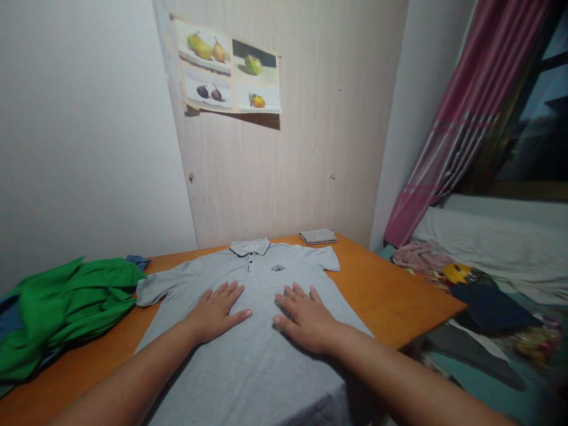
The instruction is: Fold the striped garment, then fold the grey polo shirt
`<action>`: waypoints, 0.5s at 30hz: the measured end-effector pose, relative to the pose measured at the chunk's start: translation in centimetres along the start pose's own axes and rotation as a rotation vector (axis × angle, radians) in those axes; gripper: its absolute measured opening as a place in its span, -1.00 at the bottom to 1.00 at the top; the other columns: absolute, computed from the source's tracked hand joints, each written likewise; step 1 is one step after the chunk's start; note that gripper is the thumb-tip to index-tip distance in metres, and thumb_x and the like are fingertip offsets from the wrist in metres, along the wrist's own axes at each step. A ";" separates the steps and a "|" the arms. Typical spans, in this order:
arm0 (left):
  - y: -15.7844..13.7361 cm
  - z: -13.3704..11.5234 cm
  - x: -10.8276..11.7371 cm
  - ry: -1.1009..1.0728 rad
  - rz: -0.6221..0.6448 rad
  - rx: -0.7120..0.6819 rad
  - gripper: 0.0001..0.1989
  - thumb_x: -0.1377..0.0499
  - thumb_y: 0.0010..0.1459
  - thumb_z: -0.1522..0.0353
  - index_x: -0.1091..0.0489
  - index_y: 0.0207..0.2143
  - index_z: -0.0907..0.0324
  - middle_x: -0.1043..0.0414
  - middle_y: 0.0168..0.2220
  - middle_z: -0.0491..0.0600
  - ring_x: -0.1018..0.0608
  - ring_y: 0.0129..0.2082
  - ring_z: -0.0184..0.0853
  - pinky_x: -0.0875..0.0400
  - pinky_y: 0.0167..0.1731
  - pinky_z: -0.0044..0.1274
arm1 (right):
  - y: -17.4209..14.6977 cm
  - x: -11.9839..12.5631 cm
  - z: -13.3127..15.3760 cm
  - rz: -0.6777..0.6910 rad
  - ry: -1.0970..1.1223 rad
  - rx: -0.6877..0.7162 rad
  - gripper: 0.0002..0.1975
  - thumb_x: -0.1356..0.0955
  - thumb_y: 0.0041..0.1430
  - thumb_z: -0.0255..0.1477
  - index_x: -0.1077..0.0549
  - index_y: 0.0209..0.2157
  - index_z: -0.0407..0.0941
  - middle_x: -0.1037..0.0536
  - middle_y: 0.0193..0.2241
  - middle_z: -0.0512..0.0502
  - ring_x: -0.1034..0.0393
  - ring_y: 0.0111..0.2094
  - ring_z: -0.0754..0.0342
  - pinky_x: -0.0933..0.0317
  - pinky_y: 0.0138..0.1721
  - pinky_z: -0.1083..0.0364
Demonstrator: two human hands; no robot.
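A light grey polo shirt (260, 355) lies spread face up on the orange-brown table (390, 290), its collar toward the wall. It has a dark-trimmed collar, a buttoned placket and a small dark logo on the chest. My left hand (218, 310) rests flat on the left part of the chest, fingers spread. On the right part, below the logo, my right hand (304, 316) also lies flat with fingers apart. Neither hand grips the cloth. The shirt's lower end runs down toward me, past the bottom of the view.
Crumpled green clothing (75, 307) lies at the table's left. A small checked folded item (318, 236) sits at the back edge. Beyond the table's right corner is a bed with mixed clothes and a dark blue cloth (492, 307). A pink curtain (465, 124) hangs by the window.
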State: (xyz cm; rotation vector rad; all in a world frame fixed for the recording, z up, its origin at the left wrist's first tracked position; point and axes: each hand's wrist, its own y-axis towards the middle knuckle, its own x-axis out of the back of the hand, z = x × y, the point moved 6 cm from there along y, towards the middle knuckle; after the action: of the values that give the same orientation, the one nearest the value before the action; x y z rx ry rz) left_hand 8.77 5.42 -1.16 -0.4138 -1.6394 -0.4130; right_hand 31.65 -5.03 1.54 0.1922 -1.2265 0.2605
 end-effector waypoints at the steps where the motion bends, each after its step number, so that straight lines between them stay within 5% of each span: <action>1: 0.0 0.1 -0.1 -0.003 -0.002 0.001 -0.10 0.12 0.18 -0.26 0.01 0.42 0.00 0.19 0.46 0.03 0.07 0.45 -0.01 0.17 0.34 -0.06 | -0.6 -0.5 0.6 0.044 0.011 0.041 -0.27 -0.08 0.35 0.06 -0.01 0.42 0.02 0.13 0.45 -0.15 0.41 0.45 -0.16 0.57 0.35 -0.29; 10: -0.2 -0.2 0.0 0.015 0.016 -0.013 -0.03 0.14 0.14 -0.29 0.03 0.43 0.05 0.22 0.46 0.05 0.08 0.45 0.01 0.17 0.35 -0.06 | -6.8 -0.1 -5.3 0.101 -0.006 -0.047 -0.23 -0.13 0.31 0.12 0.00 0.42 0.07 0.12 0.45 -0.09 0.37 0.45 -0.13 0.50 0.38 -0.22; 15: 0.0 -0.1 0.0 0.010 0.013 -0.007 -0.01 0.10 0.11 -0.31 0.03 0.43 0.05 0.20 0.46 0.05 0.08 0.45 0.02 0.17 0.35 -0.06 | -5.4 1.1 -4.8 0.058 -0.005 -0.116 -0.31 -0.17 0.31 0.06 -0.24 0.34 0.01 -0.11 0.40 -0.18 0.17 0.43 -0.19 0.37 0.37 -0.25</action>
State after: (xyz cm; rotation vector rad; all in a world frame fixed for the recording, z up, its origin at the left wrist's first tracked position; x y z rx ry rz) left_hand 8.87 5.33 -1.13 -0.4268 -1.6247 -0.4108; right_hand 37.92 -8.68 0.96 0.0575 -1.2494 0.2383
